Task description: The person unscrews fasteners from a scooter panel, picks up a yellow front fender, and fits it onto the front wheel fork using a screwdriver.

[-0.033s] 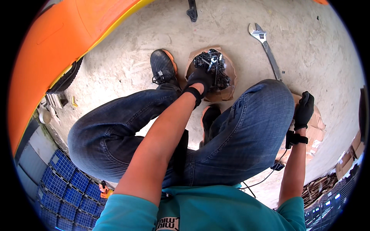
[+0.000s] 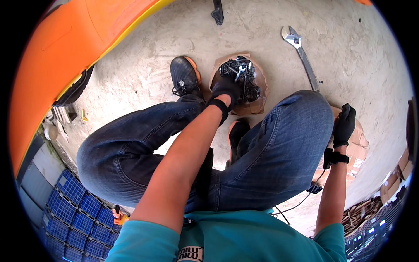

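My left hand (image 2: 227, 88), in a black glove, reaches into an open cardboard box (image 2: 259, 108) between my feet. The box holds a heap of dark metal pieces that look like bolts and small fittings (image 2: 251, 89), with a shiny silver piece (image 2: 242, 68) on top. The left fingers blend into the dark heap, so their grip is hidden. Out to the right of my knee, my right hand (image 2: 344, 126), also black-gloved, is closed with its fingers curled. Whatever it may hold is hidden. Below it lies flattened brown cardboard (image 2: 358, 142).
A large adjustable wrench (image 2: 302, 56) lies on the concrete floor ahead right. A black bar-shaped part (image 2: 217, 13) lies at the far edge. An orange body panel (image 2: 56, 48) with a tire (image 2: 76, 89) stands at left. Blue crates (image 2: 76, 214) are stacked behind left.
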`<state>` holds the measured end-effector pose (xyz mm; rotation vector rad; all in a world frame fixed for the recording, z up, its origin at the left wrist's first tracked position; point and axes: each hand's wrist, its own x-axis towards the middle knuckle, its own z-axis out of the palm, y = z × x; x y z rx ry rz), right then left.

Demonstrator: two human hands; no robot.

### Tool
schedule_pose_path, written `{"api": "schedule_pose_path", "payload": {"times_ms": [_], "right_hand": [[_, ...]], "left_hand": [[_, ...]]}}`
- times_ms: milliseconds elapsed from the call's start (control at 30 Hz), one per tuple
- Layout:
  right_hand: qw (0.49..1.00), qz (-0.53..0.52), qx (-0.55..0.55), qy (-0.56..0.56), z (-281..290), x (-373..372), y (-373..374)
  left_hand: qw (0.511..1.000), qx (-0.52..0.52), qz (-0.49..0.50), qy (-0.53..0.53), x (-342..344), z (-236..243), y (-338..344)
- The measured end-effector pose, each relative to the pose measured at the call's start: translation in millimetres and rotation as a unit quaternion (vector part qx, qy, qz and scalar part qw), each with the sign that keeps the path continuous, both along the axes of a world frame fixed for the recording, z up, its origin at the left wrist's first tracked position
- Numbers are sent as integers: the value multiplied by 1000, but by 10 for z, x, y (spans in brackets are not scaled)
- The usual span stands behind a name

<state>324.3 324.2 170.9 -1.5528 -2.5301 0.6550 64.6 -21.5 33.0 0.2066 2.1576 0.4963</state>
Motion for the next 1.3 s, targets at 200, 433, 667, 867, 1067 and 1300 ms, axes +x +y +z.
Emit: {"api": "schedule_pose_path", "payload": {"times_ms": [200, 433, 667, 867, 1067, 1300], "right_hand": [[1000, 12, 0, 10, 22, -12, -17], [996, 70, 53, 0, 2, 0, -13], [999, 38, 0, -11, 55, -21, -30], [999, 30, -6, -17, 44, 3, -28], [994, 65, 66, -53, 23, -19, -17], [1000, 1, 23, -21, 49, -117, -49]], "left_hand": [[986, 71, -51, 141, 0, -249, -195], [981, 93, 85, 147, 23, -162, -60], [961, 144, 98, 216, 5, 226, 170], [982, 5, 53, 181, -149, 220, 240], [959, 153, 153, 186, -48, 48, 193], [977, 83, 82, 178, -23, -16, 72]]}}
